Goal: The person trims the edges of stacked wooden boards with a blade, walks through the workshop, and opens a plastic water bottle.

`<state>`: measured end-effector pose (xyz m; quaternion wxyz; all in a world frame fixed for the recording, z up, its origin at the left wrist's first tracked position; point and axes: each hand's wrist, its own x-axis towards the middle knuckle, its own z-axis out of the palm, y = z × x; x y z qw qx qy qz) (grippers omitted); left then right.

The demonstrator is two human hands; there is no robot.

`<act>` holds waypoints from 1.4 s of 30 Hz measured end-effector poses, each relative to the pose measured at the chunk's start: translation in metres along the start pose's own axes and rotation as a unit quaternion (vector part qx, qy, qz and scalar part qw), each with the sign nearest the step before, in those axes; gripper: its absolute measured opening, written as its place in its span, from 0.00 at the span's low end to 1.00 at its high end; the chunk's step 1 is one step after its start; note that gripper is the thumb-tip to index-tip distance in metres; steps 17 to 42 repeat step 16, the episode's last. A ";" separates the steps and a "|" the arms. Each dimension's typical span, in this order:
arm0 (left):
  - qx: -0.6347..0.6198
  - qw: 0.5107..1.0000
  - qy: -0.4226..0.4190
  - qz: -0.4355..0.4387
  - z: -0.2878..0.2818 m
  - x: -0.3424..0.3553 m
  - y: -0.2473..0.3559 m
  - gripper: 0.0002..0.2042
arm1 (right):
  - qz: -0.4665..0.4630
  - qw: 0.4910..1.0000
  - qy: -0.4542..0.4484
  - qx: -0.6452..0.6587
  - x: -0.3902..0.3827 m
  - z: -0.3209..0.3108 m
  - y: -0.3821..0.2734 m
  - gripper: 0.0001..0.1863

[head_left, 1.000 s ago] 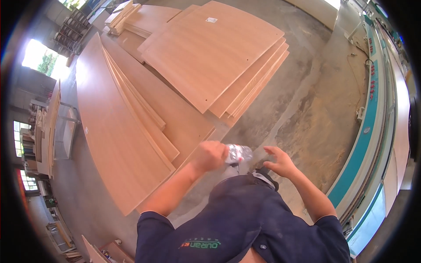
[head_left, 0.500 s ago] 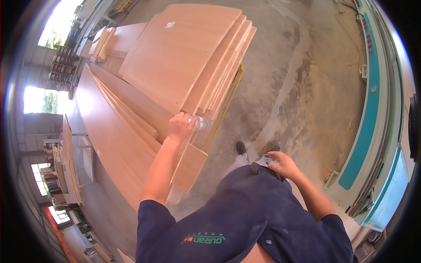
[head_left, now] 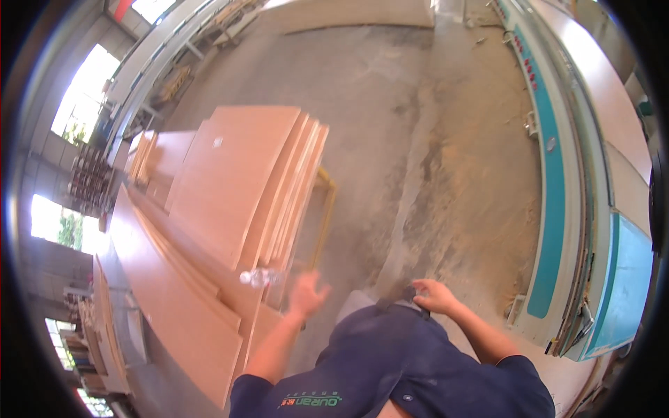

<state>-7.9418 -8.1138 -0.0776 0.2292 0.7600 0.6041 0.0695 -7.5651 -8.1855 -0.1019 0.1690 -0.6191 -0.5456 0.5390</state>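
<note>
A clear plastic bottle (head_left: 261, 277) lies on its side on the brown boards, near the edge of the stack. My left hand (head_left: 306, 294) is just right of it, apart from the bottle and slightly blurred, with its fingers spread and nothing in them. Close to my waist, my right hand (head_left: 435, 297) has its fingers curled but apart, beside the dark belt area of my trousers. I make out nothing held in it.
A stack of large brown panels (head_left: 237, 167) and long boards (head_left: 167, 272) fills the left side. A yellow metal frame (head_left: 326, 216) sticks out at the stack's right edge. Along the right runs a long machine with a teal panel (head_left: 549, 202). Dusty concrete floor (head_left: 369, 139) lies between.
My left hand has let go of the bottle and moved right, away from it; the bottle now lies on the boards. My view has shifted, and the right hand stays near my waist.
</note>
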 end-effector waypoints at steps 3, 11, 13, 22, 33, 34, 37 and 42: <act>-0.002 0.931 -0.362 -0.052 0.086 0.006 0.024 0.30 | -0.005 0.999 0.019 -0.036 0.004 -0.024 0.013 0.27; -0.084 0.901 -0.424 -0.025 0.136 0.130 0.038 0.33 | 0.057 0.997 0.051 0.006 0.050 -0.075 0.072 0.28; -0.015 0.891 -0.453 0.008 0.141 0.185 0.053 0.35 | 0.119 0.992 0.035 -0.006 0.071 -0.092 0.092 0.30; 0.044 0.894 -0.442 0.055 0.153 0.269 0.079 0.36 | 0.196 0.979 0.049 0.015 0.100 -0.123 0.119 0.29; 0.044 0.894 -0.442 0.055 0.153 0.269 0.079 0.36 | 0.196 0.979 0.049 0.015 0.100 -0.123 0.119 0.29; 0.044 0.894 -0.442 0.055 0.153 0.269 0.079 0.36 | 0.196 0.979 0.049 0.015 0.100 -0.123 0.119 0.29; 0.044 0.894 -0.442 0.055 0.153 0.269 0.079 0.36 | 0.196 0.979 0.049 0.015 0.100 -0.123 0.119 0.29; 0.044 0.894 -0.442 0.055 0.153 0.269 0.079 0.36 | 0.196 0.979 0.049 0.015 0.100 -0.123 0.119 0.29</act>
